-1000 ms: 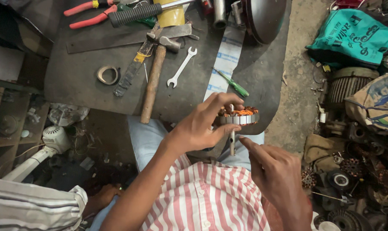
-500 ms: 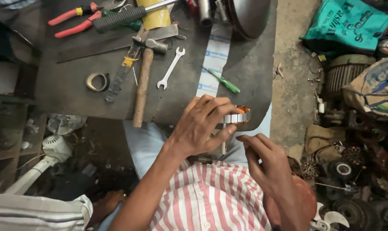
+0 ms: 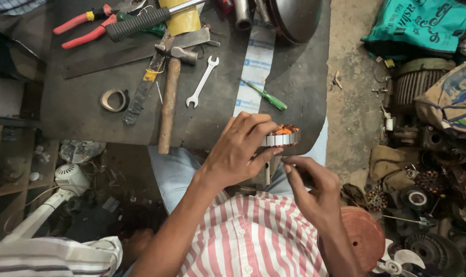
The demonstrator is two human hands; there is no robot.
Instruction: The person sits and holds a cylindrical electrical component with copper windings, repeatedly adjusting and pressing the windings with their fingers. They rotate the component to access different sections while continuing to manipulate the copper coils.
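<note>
My left hand point(image 3: 240, 149) grips a small round motor stator point(image 3: 282, 136) with a silver metal ring and orange-copper windings, held just above the near edge of the dark worktable point(image 3: 89, 113). My right hand point(image 3: 310, 187) sits just below and right of the stator, fingers curled, index fingertip near its underside. A thin rod point(image 3: 267, 173) hangs under the stator between the two hands; whether my right hand pinches anything is hidden.
On the worktable lie a wooden-handled hammer point(image 3: 167, 102), a spanner point(image 3: 202, 82), a green screwdriver point(image 3: 266, 95), red pliers point(image 3: 84, 26), a tape roll point(image 3: 113, 100) and a yellow tape roll point(image 3: 184, 18). Motor parts point(image 3: 428, 190) and a green bag point(image 3: 420, 25) crowd the floor right. A white fan point(image 3: 53, 200) lies left.
The view has shifted slightly. My left hand keeps hold of the stator and has turned it a little; my right hand has closed in under it.
</note>
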